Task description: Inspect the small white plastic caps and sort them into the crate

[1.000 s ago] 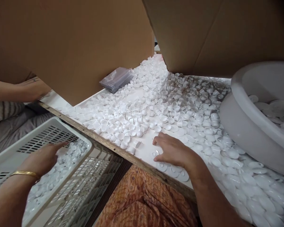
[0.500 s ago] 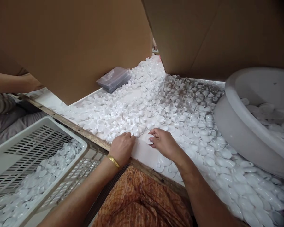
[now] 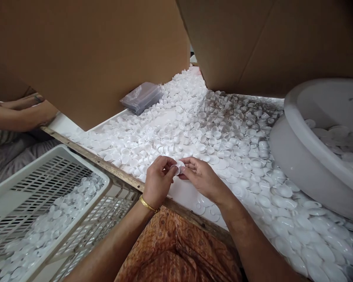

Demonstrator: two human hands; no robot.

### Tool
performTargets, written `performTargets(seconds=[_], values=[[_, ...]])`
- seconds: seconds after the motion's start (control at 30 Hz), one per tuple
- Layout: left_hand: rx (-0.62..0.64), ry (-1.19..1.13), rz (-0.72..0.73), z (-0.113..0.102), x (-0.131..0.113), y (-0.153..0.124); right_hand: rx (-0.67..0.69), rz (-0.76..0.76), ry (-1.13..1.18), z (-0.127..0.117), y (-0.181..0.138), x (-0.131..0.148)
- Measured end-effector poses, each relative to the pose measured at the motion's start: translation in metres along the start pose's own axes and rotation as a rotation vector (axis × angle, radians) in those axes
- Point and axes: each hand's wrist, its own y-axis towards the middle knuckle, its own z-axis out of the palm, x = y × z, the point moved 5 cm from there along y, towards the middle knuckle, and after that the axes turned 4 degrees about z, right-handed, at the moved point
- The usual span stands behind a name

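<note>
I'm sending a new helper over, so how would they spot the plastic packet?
Find the large cardboard panel on the left. Along its bottom edge lies the packet, beside many small white pieces. Greyish, flat and rectangular, it stands apart from those rounded pieces.

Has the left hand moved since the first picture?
Yes. The left hand has moved rightward, judged against the basket: it was inside it then, and is now out over the table.

Glare whitens the cups beside dim cardboard
</note>
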Motion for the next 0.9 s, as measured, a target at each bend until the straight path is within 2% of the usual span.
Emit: performTargets(seconds=[0.07,0.2,0.33,0.4,0.57,0.8,0.9], values=[[-0.002,-0.029,-0.025,0.000,0.001,0.001,-0.001,-0.056,-0.030,0.001,-0.001,0.005],[-0.032,-0.018,0.017,0.000,-0.007,0.004,-0.065,-0.115,-0.108,0.000,-0.002,0.012],[0.209,-0.192,-0.064,0.011,-0.010,0.000,-0.034,-0.174,-0.162,0.003,-0.005,0.015],[0.268,-0.230,-0.071,0.013,-0.009,-0.003,-0.059,-0.179,-0.203,0.003,-0.006,0.013],[0.190,-0.029,0.021,0.007,-0.001,-0.001,-0.180,-0.170,-0.360,-0.001,-0.005,0.002],[0.226,-0.033,-0.002,0.014,-0.001,0.000,-0.283,-0.210,-0.672,-0.006,-0.009,0.006],[0.195,-0.047,0.030,0.014,0.005,-0.002,-0.286,-0.228,-0.625,-0.004,-0.010,0.008]])
